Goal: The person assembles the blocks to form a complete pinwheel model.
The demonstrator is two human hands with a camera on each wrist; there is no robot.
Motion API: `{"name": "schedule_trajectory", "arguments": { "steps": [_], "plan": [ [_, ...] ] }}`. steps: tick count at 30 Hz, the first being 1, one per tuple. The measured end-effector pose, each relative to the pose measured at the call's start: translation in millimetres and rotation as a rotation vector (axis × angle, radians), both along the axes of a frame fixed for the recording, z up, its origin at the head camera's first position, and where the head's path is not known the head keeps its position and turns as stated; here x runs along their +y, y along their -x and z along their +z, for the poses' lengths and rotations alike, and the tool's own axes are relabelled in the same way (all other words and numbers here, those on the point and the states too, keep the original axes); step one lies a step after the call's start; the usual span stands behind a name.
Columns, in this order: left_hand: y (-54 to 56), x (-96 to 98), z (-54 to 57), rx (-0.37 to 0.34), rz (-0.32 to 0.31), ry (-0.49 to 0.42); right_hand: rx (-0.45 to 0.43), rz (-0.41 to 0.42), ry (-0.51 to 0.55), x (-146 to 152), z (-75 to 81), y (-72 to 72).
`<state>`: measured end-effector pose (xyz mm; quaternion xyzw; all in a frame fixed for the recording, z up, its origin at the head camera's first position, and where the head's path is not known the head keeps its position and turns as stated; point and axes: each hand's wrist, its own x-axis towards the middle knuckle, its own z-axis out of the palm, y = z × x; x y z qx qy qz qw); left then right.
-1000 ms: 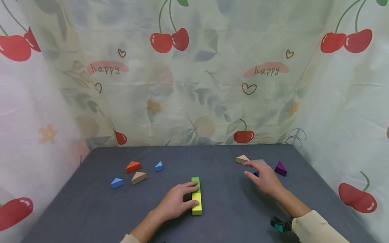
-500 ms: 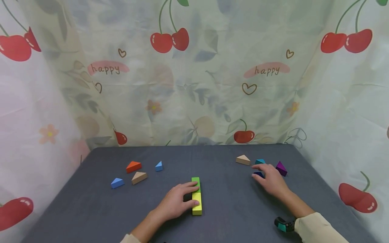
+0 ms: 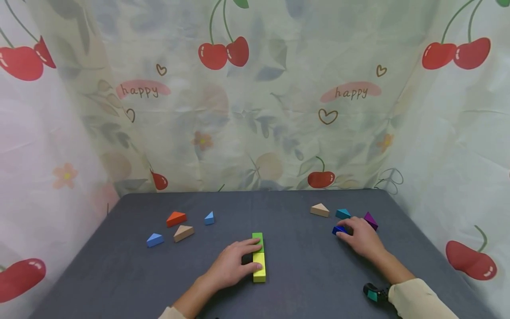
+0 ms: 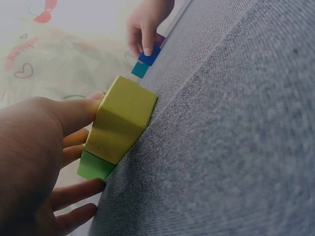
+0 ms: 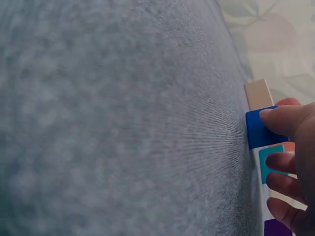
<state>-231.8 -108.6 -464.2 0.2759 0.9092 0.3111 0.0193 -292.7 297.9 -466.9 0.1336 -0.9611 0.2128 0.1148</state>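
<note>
A yellow block [image 3: 259, 275] and a green block [image 3: 257, 236] lie end to end in a line on the dark grey table. My left hand [image 3: 228, 266] rests on them, thumb on the yellow one and extended fingers over the green one. Close up in the left wrist view, the yellow block [image 4: 125, 110] stands before the green block [image 4: 93, 166]. At the right, my right hand [image 3: 361, 237] pinches a dark blue triangular block [image 3: 338, 230] between thumb and index finger. The thumb lies on the near face of this blue block [image 5: 256, 132] in the right wrist view.
Around the right hand are a teal block [image 3: 342, 213], a purple triangular block [image 3: 370, 220] and a tan triangular block [image 3: 320, 210]. To the left lie an orange-red block [image 3: 176, 218], another tan block [image 3: 183, 233] and two light blue triangles. A printed curtain [image 3: 255, 133] encloses the table.
My right hand has moved a little right and nearer, away from the tan block, and its thumb and index finger have closed on the dark blue block. The left hand keeps its place.
</note>
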Motion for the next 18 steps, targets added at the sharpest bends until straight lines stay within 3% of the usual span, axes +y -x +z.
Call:
{"name": "schedule_trajectory", "arguments": {
  "steps": [11,18],
  "plan": [
    [2.0,-0.4,-1.3,-0.013,-0.001,0.003,-0.046,0.028,-0.031,-3,7.9,2.3],
    [2.0,-0.8,-0.5,-0.020,-0.009,0.004,-0.029,0.055,-0.026,-8,15.4,4.4]
  ]
}}
